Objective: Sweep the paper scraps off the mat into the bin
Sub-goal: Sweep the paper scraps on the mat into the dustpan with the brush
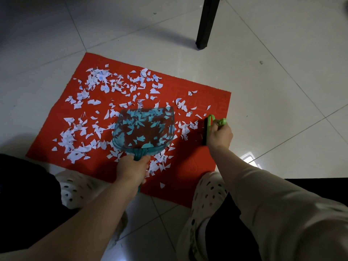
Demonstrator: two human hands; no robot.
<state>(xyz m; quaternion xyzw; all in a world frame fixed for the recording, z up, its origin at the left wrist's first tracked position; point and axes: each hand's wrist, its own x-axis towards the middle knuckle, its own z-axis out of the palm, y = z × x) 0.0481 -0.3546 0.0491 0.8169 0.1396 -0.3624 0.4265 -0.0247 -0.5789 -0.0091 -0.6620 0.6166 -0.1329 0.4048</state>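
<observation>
Item one: a red rectangular mat (197, 159), which we find lying flat on pale floor tiles, turned at an angle to the tile lines. Item two: white paper scraps (94, 81), small, torn and irregular, some with faint blue print. We note them spread over most of the mat, thick at the far left corner and the near left edge, thin toward the right edge. We see no bin.
</observation>
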